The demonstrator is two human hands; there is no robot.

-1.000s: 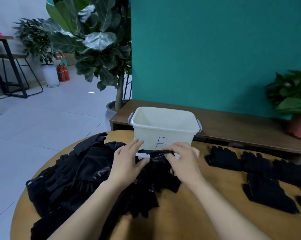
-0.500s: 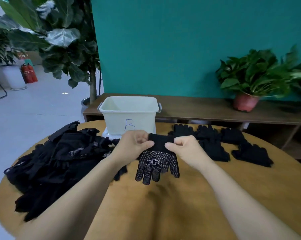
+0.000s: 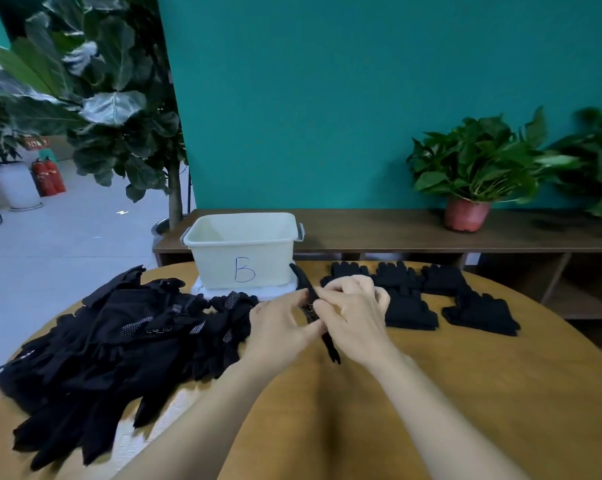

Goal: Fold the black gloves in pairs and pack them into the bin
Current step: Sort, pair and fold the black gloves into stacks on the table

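My left hand (image 3: 280,327) and my right hand (image 3: 353,315) meet over the round wooden table (image 3: 431,410) and together pinch one black glove (image 3: 310,299), held edge-on so it looks like a thin strip between them. Its lower end hangs down past my right wrist. A large loose heap of black gloves (image 3: 119,348) lies on the left side of the table. Several flat black gloves (image 3: 427,296) are laid out in a row on the right. The white bin (image 3: 244,251), marked with a blue B, stands at the table's far edge just beyond my hands.
A low wooden bench (image 3: 413,230) runs behind the table along the teal wall, carrying a potted plant (image 3: 469,174) in a red pot. A tall leafy plant (image 3: 119,109) stands at the left behind the bin. Grey floor lies off the table's left side.
The glove, held flat and facing me half a second ago, is now turned edge-on between my hands, which have come close together. The view has shifted right from the pile.
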